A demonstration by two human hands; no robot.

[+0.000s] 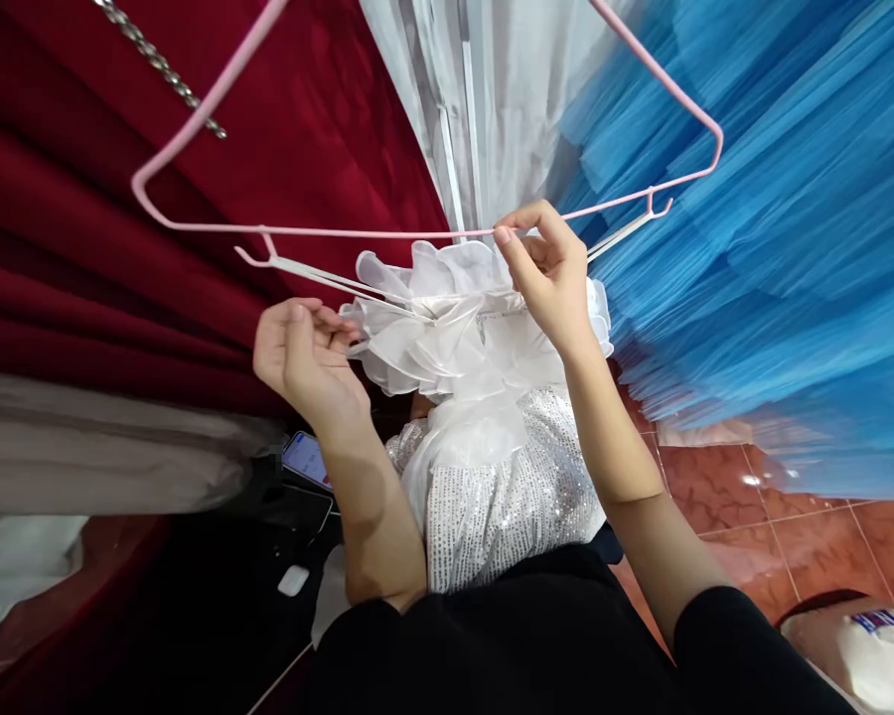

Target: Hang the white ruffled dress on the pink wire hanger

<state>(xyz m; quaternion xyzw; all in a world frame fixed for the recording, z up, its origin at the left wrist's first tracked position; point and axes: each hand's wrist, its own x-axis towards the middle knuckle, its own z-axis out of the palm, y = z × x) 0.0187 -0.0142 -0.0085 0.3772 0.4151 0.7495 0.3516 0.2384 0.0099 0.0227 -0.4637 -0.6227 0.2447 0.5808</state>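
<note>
A pink hanger [358,233] spans the upper view, and my right hand [543,263] pinches its bottom bar near the middle. From the hanger's two small hooks, thin white straps run down to a white dress [499,477] with a ruffled top [447,348] and a sequined skirt. My left hand [313,357] is beside the left edge of the ruffles, fingers curled loosely and apart from the thumb. Its fingertips meet or overlap the ruffle edge; whether they grip it I cannot tell.
Dark red fabric [328,119] hangs on the left, blue tulle [752,248] on the right, white cloth [521,89] between them. A lit phone [307,459] and a small white case [293,581] lie at lower left. Red floor tiles [737,497] and a white bag [856,645] are at lower right.
</note>
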